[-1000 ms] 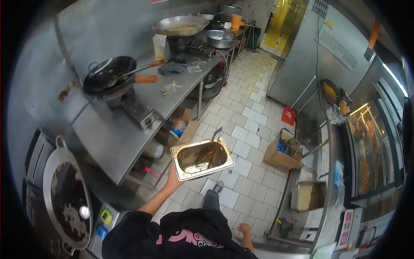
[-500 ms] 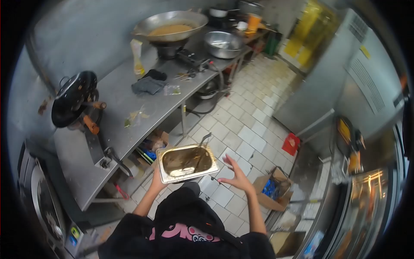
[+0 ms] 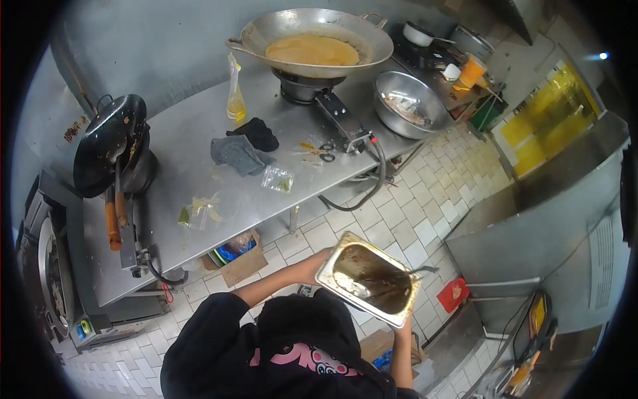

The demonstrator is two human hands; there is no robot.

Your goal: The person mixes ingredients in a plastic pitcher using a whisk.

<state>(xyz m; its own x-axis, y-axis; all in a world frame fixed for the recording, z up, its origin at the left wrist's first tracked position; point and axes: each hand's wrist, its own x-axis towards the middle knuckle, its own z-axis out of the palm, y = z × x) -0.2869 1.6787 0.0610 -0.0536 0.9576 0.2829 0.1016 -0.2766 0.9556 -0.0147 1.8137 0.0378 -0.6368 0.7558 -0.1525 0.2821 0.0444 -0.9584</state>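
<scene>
Metal pan [image 3: 363, 267], long axis running toward lower right.

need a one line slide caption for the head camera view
Left hand holding a metal pan, right hand at its corner, beside a table with a black wok.

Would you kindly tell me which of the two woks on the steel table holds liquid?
The large silver wok, with a pool of tan liquid; the tilted black wok shows none.
</scene>
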